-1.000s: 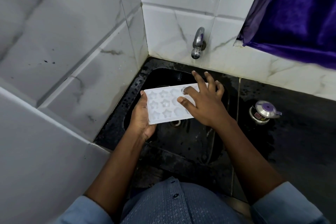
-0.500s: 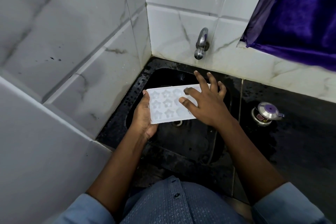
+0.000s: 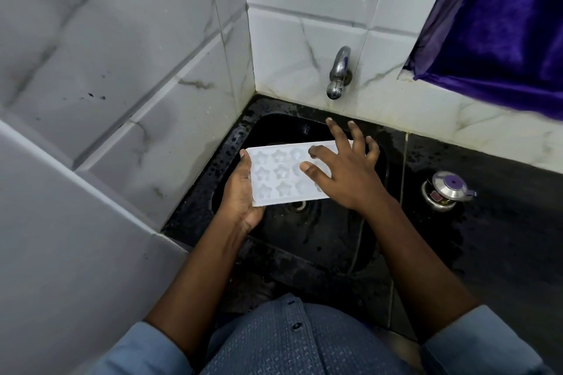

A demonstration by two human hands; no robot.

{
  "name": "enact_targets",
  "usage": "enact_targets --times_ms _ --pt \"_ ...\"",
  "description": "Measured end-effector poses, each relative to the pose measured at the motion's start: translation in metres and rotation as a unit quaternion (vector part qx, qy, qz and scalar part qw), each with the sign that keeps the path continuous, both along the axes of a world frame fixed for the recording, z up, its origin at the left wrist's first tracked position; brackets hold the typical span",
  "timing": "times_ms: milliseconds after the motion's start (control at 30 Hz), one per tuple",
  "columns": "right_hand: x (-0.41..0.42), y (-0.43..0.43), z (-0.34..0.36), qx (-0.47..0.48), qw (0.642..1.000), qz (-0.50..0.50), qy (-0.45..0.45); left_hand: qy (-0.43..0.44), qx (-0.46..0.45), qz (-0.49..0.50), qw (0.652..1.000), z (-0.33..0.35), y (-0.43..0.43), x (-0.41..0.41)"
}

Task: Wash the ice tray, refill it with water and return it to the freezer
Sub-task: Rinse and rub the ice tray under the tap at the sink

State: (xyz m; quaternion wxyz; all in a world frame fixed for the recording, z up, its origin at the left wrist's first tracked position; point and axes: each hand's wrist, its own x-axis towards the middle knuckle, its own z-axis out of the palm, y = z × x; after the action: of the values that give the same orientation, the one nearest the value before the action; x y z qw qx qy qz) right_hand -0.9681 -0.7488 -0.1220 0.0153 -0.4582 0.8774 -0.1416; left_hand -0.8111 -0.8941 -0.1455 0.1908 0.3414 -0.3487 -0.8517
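Over black sink: white plastic star-moulded ice tray; left grip clasps nine-o'clock end, right grip splayed atop. Likely risk: wet one-ended hold slips.

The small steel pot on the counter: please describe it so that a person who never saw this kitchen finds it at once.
Start at the black sink in the tiled corner, then look right onto the wet black counter. The small steel pot stands there alone, shiny, its lid marked by a purple disc.
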Motion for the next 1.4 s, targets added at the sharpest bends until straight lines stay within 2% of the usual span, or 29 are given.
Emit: enact_targets --times_ms 933,1167,1400 --pt "0.002 -0.004 0.001 -0.005 1.0 -0.009 -0.02 -0.003 -0.002 0.007 1.0 0.001 -0.002 -0.002" --pt "0.006 -0.008 0.0 -0.052 0.999 -0.002 -0.01 -0.005 -0.009 -0.012 1.0 -0.003 -0.002 -0.004" --pt "0.015 -0.022 0.001 -0.003 1.0 0.028 0.0 0.025 0.015 -0.033 0.999 -0.007 -0.001 -0.005"
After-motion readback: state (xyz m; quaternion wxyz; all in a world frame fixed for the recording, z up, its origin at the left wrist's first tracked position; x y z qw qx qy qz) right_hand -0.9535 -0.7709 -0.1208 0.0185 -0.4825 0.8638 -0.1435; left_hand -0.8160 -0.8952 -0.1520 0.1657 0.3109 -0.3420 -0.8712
